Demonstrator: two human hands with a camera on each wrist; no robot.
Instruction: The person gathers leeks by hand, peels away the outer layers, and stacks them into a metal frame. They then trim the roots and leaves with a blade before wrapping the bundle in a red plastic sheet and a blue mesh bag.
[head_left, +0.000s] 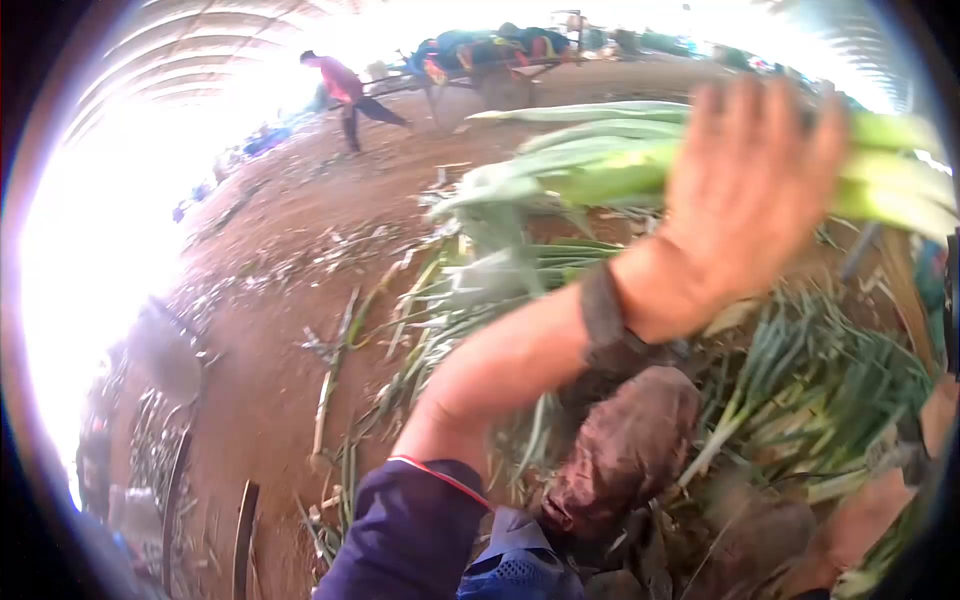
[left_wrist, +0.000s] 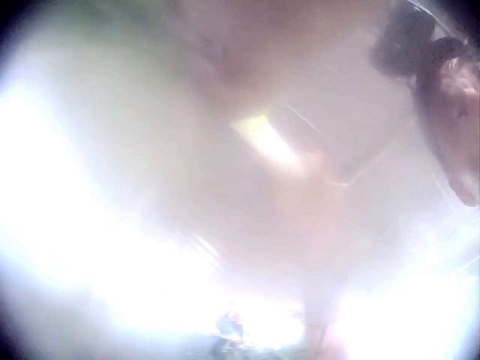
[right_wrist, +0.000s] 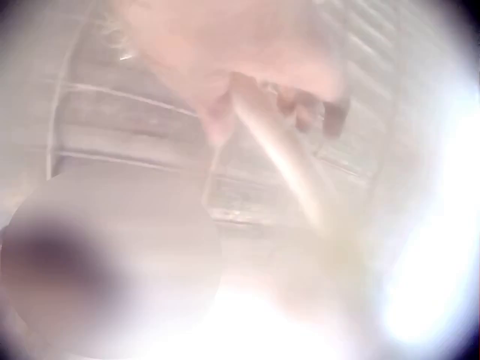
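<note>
Across the upper right of the head view, my left hand [head_left: 755,185] grips a bundle of long green-onion stalks [head_left: 610,165], its fingers over the top; the thumb is hidden. The left wrist view is badly blurred, with a pale stalk [left_wrist: 270,141] below the hand [left_wrist: 277,52]. Only part of my right hand [head_left: 940,415] shows at the right edge of the head view. In the right wrist view, the right hand [right_wrist: 240,52] holds a whitish stalk [right_wrist: 281,154] between thumb and curled fingers.
More green onions [head_left: 810,370] lie on the ground at the right, beside a knee [head_left: 635,435]. Loose leaves litter the brown soil [head_left: 260,390]. Farther back, a person [head_left: 342,88] is near a loaded cart [head_left: 490,60]. Upright sticks [head_left: 245,540] stand at lower left.
</note>
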